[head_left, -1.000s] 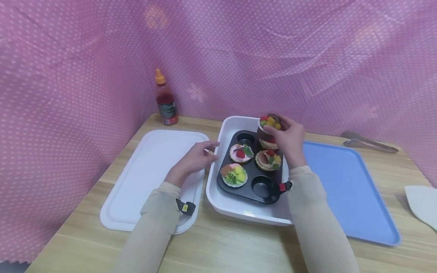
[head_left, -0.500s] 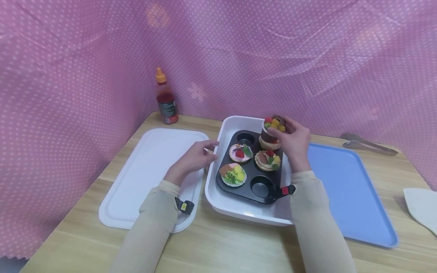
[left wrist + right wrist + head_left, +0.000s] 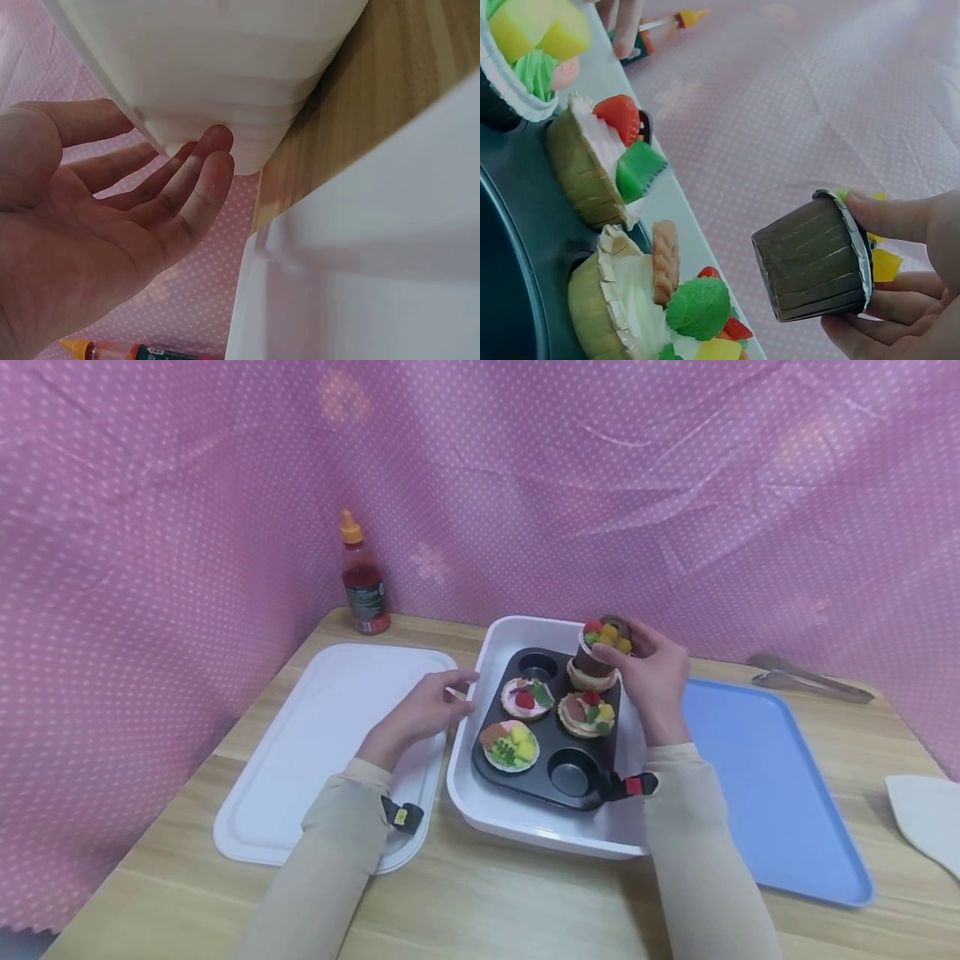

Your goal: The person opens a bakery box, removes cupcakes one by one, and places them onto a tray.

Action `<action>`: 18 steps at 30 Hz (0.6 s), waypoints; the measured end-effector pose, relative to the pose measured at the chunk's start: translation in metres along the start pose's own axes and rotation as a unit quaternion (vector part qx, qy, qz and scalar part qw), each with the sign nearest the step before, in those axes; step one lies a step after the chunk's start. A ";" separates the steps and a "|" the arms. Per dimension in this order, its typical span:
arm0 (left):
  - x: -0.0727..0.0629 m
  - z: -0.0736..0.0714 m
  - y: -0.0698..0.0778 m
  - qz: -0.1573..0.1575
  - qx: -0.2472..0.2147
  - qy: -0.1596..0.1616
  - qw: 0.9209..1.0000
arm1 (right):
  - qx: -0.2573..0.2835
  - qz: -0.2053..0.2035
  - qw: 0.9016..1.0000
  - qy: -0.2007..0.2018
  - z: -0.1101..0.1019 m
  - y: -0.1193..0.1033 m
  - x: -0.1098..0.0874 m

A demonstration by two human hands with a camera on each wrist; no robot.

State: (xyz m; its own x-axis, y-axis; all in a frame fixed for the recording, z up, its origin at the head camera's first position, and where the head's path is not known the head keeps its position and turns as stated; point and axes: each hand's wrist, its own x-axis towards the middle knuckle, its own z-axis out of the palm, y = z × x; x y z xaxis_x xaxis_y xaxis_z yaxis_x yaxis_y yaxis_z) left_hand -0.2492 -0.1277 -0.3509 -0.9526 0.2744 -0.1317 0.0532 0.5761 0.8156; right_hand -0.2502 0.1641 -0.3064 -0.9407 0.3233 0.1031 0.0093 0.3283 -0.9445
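My right hand (image 3: 654, 681) pinches a cupcake (image 3: 814, 259) by its upper edge. The cupcake has a brown pleated wrapper and a fruit topping with a chocolate-brown ring; it hangs above the far right part of a dark muffin tin (image 3: 542, 735). The tin holds several fruit-topped tarts, including a pink one (image 3: 527, 697) and one with yellow pieces (image 3: 510, 746). Behind the held cupcake, another tart (image 3: 592, 681) is partly hidden. The tin sits in a white tub (image 3: 517, 833). My left hand (image 3: 420, 708) rests loosely at the tub's left rim, fingers extended near its outer wall.
A white tray (image 3: 322, 735) lies left of the tub and a blue tray (image 3: 780, 793) right of it. A sauce bottle (image 3: 365, 593) stands at the back left. Tongs (image 3: 813, 681) lie at the back right, with a white flat object (image 3: 926, 814) at the right edge.
My right hand, holding the cupcake, has moved slightly right and toward me, uncovering more of the tart behind. My left hand stays at the tub's rim.
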 end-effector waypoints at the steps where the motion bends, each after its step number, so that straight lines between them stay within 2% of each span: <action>1: 0.000 0.000 0.000 -0.001 0.000 0.000 1.000 | 0.001 0.003 1.000 0.000 -0.001 0.000 0.000; 7: -0.001 -0.001 0.002 -0.002 0.002 0.000 1.000 | 0.017 0.016 1.000 0.002 -0.006 -0.003 0.002; 18: 0.000 -0.001 0.001 -0.001 0.009 -0.004 1.000 | 0.027 0.015 0.999 0.005 -0.022 -0.011 0.001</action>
State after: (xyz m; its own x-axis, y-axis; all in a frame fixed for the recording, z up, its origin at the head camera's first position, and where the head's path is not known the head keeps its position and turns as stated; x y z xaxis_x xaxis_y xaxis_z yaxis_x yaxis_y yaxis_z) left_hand -0.2495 -0.1278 -0.3502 -0.9502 0.2798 -0.1371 0.0578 0.5907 0.8048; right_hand -0.2433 0.1805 -0.2891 -0.9368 0.3415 0.0765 0.0193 0.2689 -0.9630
